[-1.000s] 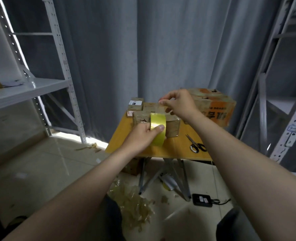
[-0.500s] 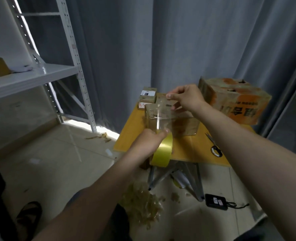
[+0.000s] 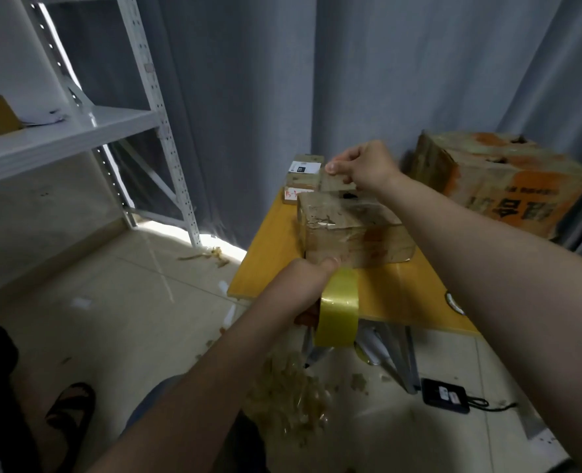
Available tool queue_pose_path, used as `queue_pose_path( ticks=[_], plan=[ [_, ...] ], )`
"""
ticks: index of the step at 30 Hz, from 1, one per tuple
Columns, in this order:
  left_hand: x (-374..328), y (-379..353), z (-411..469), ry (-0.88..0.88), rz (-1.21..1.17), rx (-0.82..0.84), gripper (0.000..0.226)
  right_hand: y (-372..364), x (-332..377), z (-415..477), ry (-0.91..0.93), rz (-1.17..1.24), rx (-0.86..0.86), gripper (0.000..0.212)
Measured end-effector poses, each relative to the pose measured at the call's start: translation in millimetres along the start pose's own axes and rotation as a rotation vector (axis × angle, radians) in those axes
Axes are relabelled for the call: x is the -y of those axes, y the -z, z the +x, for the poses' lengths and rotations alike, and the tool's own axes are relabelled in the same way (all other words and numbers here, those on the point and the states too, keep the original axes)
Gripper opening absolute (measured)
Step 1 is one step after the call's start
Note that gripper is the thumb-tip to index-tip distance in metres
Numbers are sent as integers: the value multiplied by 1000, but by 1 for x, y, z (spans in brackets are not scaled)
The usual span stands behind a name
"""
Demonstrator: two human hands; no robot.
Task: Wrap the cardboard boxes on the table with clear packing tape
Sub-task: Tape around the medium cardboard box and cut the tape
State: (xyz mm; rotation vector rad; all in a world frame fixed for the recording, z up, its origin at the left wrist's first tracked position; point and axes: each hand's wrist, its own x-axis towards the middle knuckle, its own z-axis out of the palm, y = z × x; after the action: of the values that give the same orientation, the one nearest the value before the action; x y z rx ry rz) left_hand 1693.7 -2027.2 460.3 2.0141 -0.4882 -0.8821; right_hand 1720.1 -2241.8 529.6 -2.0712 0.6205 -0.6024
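Just beyond your left grip (image 3: 303, 285), the cardboard box (image 3: 351, 230) is sitting on the yellow surface (image 3: 265, 257). Left grip is curling round the tape roll (image 3: 339, 307), thumb touching the box's near face. Right grip (image 3: 364, 167) is pinching the faintly visible clear tape at the box's far top edge.

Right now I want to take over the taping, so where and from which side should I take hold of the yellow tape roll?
Take the tape roll by its right rim, coming from the right: the left hand grips its left side, and the roll stands on edge in front of the table, at its near edge, leaving that side likely free.
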Motion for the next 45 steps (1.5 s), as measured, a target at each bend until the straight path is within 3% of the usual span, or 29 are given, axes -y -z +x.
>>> queue_pose_path(
  ticks=[11, 27, 30, 35, 45],
  plan=[
    [-8, -4, 7, 21, -77, 36, 45, -13, -28, 26, -2, -79, 49, 10],
    [-6, 2, 9, 3, -57, -14, 48, -28, -38, 29, -36, -78, 19, 17],
    [-5, 3, 10, 0, -78, -14, 45, -31, -41, 30, -56, -113, 17, 12],
    [-4, 5, 9, 23, -93, -8, 49, -35, -40, 26, -94, -306, -2, 24],
    [2, 13, -19, 29, -33, 41, 43, -29, -35, -1, -146, -333, -57, 24]
  ],
)
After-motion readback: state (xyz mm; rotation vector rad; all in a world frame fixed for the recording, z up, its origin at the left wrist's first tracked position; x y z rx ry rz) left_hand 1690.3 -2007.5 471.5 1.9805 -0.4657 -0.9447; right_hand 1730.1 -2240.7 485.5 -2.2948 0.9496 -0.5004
